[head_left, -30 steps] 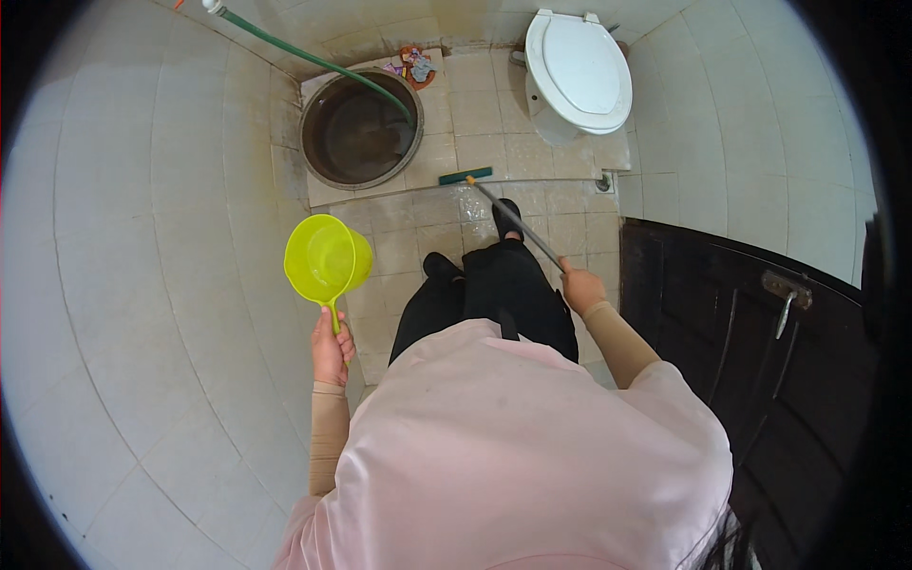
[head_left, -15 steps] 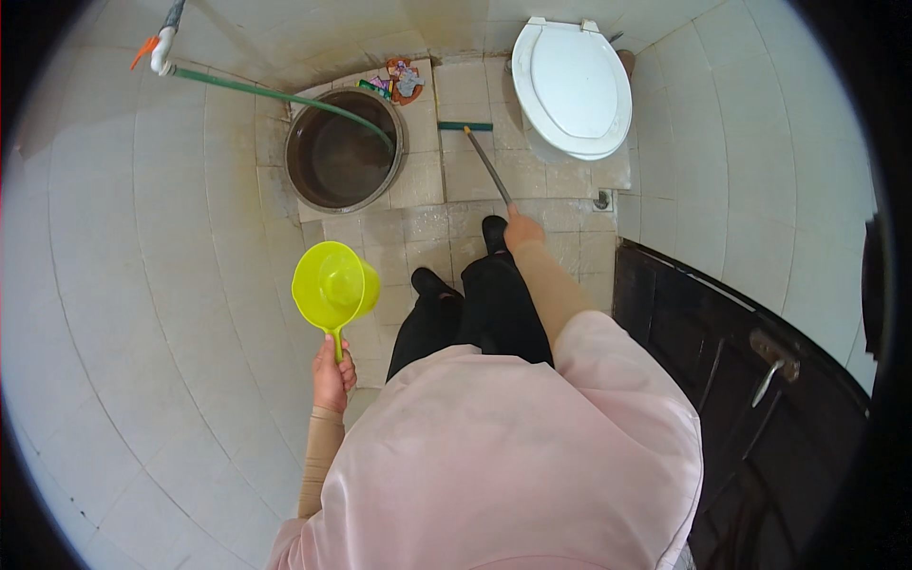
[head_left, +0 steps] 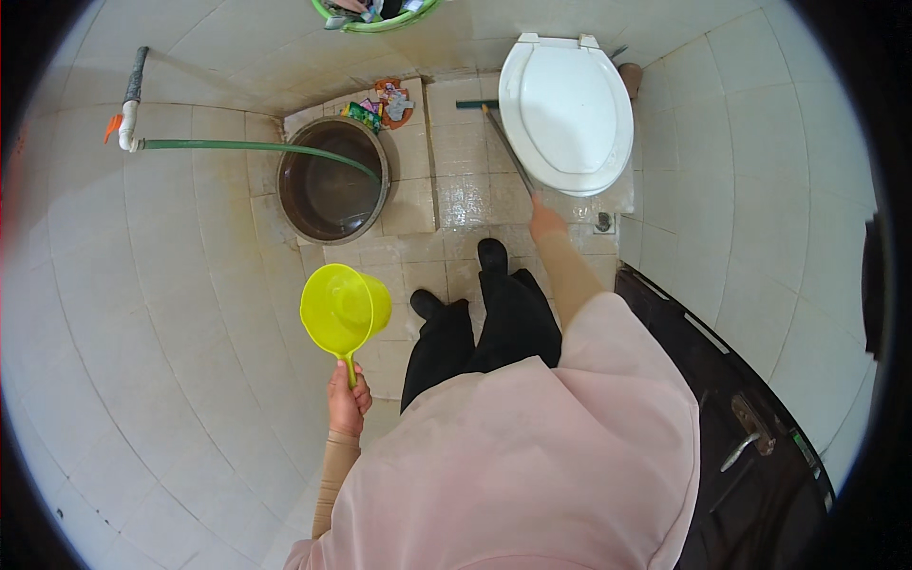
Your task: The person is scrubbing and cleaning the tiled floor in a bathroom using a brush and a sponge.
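My left hand is closed round the short handle of a yellow-green water dipper, held with its mouth facing up. Whether any water is in it, I cannot tell. Out ahead on the right, my right hand grips the long grey handle of a floor squeegee. Its narrow dark teal head lies on the wet tiles near the back wall, beside the toilet, whose white lid is down and hides the head's right end. Beyond the dipper stands a round brown tub with water in it.
A green hose runs from the wall tap into the tub. Crumpled packets lie behind it. A green basket of items shows at the top. A floor drain and dark door are on the right.
The squeegee head has moved right and farther back, now partly behind the toilet. My left hand still holds the dipper. The view has shifted, bringing the green basket in at the top.
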Demonstrator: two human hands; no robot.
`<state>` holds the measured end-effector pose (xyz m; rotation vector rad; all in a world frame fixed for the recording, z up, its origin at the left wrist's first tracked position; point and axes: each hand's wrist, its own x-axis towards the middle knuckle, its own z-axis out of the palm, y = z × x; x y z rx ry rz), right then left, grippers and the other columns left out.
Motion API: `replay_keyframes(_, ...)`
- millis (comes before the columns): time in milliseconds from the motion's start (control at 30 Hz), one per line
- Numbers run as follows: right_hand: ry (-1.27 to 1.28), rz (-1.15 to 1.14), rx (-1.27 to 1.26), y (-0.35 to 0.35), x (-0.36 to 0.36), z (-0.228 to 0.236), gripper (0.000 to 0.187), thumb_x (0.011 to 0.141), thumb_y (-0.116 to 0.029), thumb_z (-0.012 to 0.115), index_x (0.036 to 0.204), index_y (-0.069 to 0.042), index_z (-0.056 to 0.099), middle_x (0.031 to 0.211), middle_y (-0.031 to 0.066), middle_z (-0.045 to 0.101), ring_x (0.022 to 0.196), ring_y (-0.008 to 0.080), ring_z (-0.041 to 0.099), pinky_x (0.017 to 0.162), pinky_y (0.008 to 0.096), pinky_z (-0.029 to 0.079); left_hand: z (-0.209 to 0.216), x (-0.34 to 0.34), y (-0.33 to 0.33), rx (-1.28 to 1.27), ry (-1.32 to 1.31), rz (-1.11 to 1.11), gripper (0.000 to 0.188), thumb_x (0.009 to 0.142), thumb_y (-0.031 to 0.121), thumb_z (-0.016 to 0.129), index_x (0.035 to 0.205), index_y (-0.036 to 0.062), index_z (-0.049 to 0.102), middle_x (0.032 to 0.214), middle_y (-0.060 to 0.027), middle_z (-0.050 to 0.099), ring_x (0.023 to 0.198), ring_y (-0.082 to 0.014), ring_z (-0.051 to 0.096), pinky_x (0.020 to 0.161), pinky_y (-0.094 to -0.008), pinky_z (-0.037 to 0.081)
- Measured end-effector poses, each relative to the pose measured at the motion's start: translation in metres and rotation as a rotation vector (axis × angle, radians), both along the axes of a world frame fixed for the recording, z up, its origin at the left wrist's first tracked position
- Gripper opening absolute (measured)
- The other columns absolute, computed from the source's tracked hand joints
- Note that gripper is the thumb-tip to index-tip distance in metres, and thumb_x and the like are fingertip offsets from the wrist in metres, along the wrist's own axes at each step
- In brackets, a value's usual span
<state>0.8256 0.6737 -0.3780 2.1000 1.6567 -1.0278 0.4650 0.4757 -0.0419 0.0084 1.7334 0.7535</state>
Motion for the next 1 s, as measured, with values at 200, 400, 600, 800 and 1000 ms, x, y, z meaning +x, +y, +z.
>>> replay_keyframes(200, -0.019, 0.112, -0.220, -0.218, 0.110, 0.054, 0.059, 0.094, -0.014, 0.041, 0.148, -0.029, 0.024, 0.088, 0.0203, 0.066, 0.083, 0.0358, 0.066, 0.074, 0.0481, 0.051, -0.001, 0.023, 0.010, 0.011, -0.031, -0.084, 0.037, 0.100, 0.046, 0.040, 0.091, 0.0112, 0.051, 0.054, 0.0067, 0.030, 0.040, -0.0038, 0.021, 0.036, -0.0209, 0.018)
replay_keyframes(400, -0.012, -0.030, -0.172, -0.282, 0.110, 0.075, 0.052, 0.096, -0.017, 0.040, 0.145, -0.029, 0.031, 0.089, 0.0199, 0.067, 0.083, 0.0360, 0.066, 0.073, 0.0487, 0.050, -0.005, 0.020, 0.026, 0.073, -0.022, -0.255, 0.038, 0.100, 0.046, 0.041, 0.091, 0.0110, 0.050, 0.055, 0.0065, 0.030, 0.040, -0.0040, 0.021, 0.036, -0.0214, 0.018)
replay_keyframes(600, 0.067, -0.034, 0.020, -0.226, 0.022, 0.064, 0.045, 0.094, -0.018, 0.042, 0.138, -0.020, 0.042, 0.093, 0.0197, 0.067, 0.086, 0.0373, 0.066, 0.075, 0.0495, 0.050, -0.012, 0.020, 0.029, 0.127, -0.040, -0.356, 0.038, 0.100, 0.047, 0.042, 0.093, 0.0102, 0.050, 0.055, 0.0058, 0.030, 0.040, -0.0045, 0.021, 0.036, -0.0215, 0.019)
replay_keyframes(800, 0.022, 0.005, -0.021, -0.230, 0.012, 0.063, 0.044, 0.095, -0.018, 0.040, 0.138, -0.025, 0.044, 0.100, 0.0146, 0.068, 0.092, 0.0325, 0.067, 0.077, 0.0453, 0.052, -0.011, 0.022, 0.008, 0.153, -0.039, -0.424, 0.039, 0.099, 0.047, 0.041, 0.094, 0.0103, 0.051, 0.055, 0.0061, 0.030, 0.040, -0.0047, 0.021, 0.036, -0.0217, 0.018)
replay_keyframes(1000, -0.180, -0.149, -0.094, -0.317, 0.147, 0.069, 0.049, 0.092, -0.010, 0.045, 0.139, -0.025, 0.044, 0.092, 0.0156, 0.068, 0.084, 0.0331, 0.068, 0.074, 0.0449, 0.053, -0.008, 0.024, -0.020, 0.111, -0.018, -0.442, 0.038, 0.100, 0.046, 0.041, 0.094, 0.0099, 0.051, 0.055, 0.0056, 0.030, 0.041, -0.0049, 0.022, 0.036, -0.0218, 0.019)
